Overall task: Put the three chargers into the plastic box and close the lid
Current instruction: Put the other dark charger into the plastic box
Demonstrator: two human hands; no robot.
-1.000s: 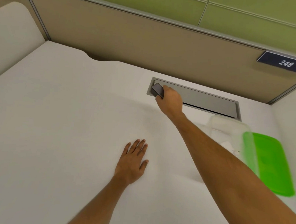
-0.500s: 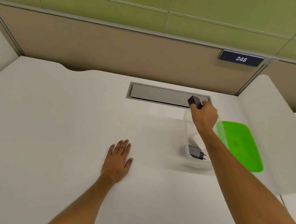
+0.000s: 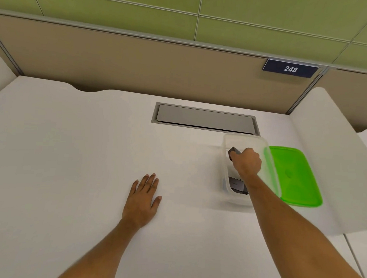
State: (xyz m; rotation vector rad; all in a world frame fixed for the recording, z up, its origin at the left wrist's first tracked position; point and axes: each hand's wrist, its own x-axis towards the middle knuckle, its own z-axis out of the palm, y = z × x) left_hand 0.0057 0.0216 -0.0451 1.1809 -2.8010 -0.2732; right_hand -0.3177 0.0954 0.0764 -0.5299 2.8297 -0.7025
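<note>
Dark charger [image 3: 233,152] gripped in right hand [image 3: 247,162] over clear box [image 3: 227,142]; left hand [image 3: 142,198] flat, empty.

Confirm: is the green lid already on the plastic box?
No, the green lid lies on the desk beside the open plastic box, while the right hand holds a dark charger over it.

White desk [image 3: 68,152], grey cable hatch [image 3: 204,118], beige partition [image 3: 140,66], green wall [image 3: 122,2]
</note>
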